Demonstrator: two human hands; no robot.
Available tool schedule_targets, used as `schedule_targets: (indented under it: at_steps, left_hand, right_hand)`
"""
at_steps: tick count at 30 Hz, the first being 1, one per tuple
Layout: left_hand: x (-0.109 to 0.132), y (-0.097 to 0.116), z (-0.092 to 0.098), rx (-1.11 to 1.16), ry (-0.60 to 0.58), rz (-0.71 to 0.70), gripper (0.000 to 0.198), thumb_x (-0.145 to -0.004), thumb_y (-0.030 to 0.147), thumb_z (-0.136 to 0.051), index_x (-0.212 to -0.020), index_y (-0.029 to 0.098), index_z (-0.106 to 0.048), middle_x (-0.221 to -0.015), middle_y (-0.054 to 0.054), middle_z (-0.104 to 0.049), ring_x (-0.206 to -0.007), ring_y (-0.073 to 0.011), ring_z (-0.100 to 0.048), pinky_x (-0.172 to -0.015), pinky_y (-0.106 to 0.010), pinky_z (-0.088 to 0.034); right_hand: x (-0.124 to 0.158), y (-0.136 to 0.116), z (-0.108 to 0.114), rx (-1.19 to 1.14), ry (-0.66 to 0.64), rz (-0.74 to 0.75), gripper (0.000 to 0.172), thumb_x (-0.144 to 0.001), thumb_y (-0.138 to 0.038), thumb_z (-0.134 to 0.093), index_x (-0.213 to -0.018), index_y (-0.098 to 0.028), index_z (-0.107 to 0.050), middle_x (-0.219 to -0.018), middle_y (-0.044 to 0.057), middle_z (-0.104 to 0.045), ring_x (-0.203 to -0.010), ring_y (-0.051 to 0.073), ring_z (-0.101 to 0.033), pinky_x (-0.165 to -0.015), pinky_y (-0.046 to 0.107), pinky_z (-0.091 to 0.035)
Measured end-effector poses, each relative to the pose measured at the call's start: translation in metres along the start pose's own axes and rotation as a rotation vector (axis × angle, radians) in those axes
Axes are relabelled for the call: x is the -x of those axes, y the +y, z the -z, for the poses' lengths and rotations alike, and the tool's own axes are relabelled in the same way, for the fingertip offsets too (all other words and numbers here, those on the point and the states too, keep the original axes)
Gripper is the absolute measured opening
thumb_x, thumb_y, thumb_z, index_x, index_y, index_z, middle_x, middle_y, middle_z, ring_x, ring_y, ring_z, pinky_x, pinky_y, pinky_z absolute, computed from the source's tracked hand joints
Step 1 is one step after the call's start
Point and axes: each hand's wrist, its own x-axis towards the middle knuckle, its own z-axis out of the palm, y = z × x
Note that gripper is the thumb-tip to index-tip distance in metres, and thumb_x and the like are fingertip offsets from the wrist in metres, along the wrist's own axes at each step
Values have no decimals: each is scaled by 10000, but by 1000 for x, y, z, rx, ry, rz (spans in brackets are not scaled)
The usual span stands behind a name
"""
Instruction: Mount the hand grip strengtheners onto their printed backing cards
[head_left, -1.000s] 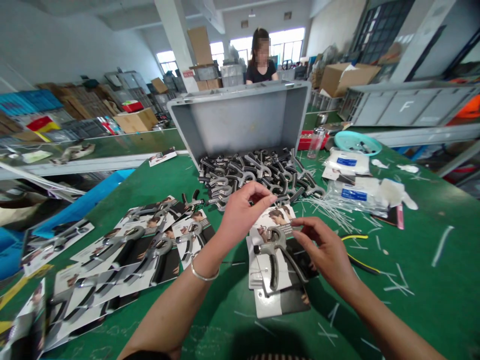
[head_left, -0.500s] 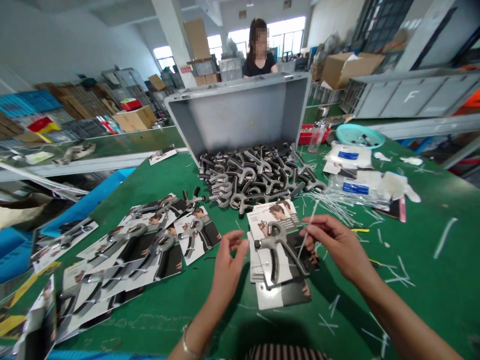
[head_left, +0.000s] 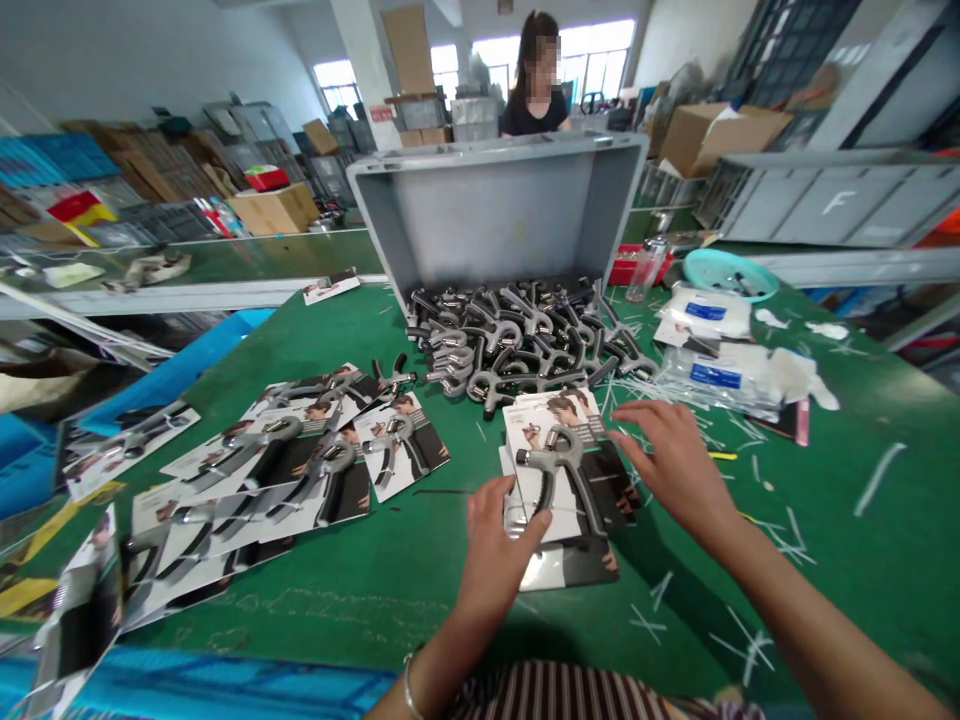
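Note:
A grey hand grip strengthener (head_left: 566,462) with black-padded handles lies on a printed backing card (head_left: 529,432), on top of a small stack of such cards. My left hand (head_left: 499,550) is at the card's left edge, closed on it, thumb over the face beside the left handle and fingertips partly hidden. A thin white tie (head_left: 568,512) crosses the card between the handles, near that thumb. My right hand (head_left: 679,465) hovers by the card's right edge with fingers spread, and I see nothing in it.
A heap of hand grips (head_left: 517,340) spills from a tipped grey crate (head_left: 495,215). Carded grips (head_left: 262,480) overlap at left. White ties (head_left: 626,395), plastic packets (head_left: 705,375) and a turquoise bowl (head_left: 731,272) are at right. A person (head_left: 536,95) is behind the crate.
My left hand has moved right onto the card's edge. My right hand has let go of the white tie and opened; a tie now crosses between the handles.

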Motion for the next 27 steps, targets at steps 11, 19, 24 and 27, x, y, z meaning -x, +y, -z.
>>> schedule_targets:
  at_steps: [11, 19, 24, 27]
  left_hand:
    - [-6, 16, 8, -135, -116, -198, 191, -867, 193, -601, -1054, 204, -635, -939, -53, -617, -922, -225, -580, -878, -393, -462]
    - [-8, 12, 13, -5, -147, -216, 183, -901, 230, -597, -1067, 213, -673, -971, -58, -635, -936, -208, -604, -876, -352, -479]
    - [-19, 7, 21, 36, -182, -269, 165, -921, 231, -575, -1000, 223, -720, -944, -48, -644, -934, -192, -607, -877, -315, -472]
    - [-25, 6, 19, 0, -193, -351, 177, -928, 227, -565, -997, 223, -729, -948, -53, -623, -925, -185, -601, -854, -298, -474]
  right_hand:
    - [36, -70, -30, 404, -378, 299, 188, -851, -44, -510, -744, -161, -610, -743, 133, -622, -751, 284, -528, -724, 438, -438]
    - [16, -62, -4, -358, -526, 42, 100, -942, -222, -536, -959, -251, -630, -906, 32, -630, -863, 201, -581, -774, 334, -487]
    - [30, -34, -11, -277, -384, 52, 145, -927, -294, -591, -1062, -247, -615, -1022, 63, -660, -978, 252, -548, -858, 409, -455]
    - [42, -32, -13, -131, -386, 117, 281, -895, -306, -646, -1162, -239, -588, -1070, 78, -656, -988, 275, -519, -885, 447, -411]
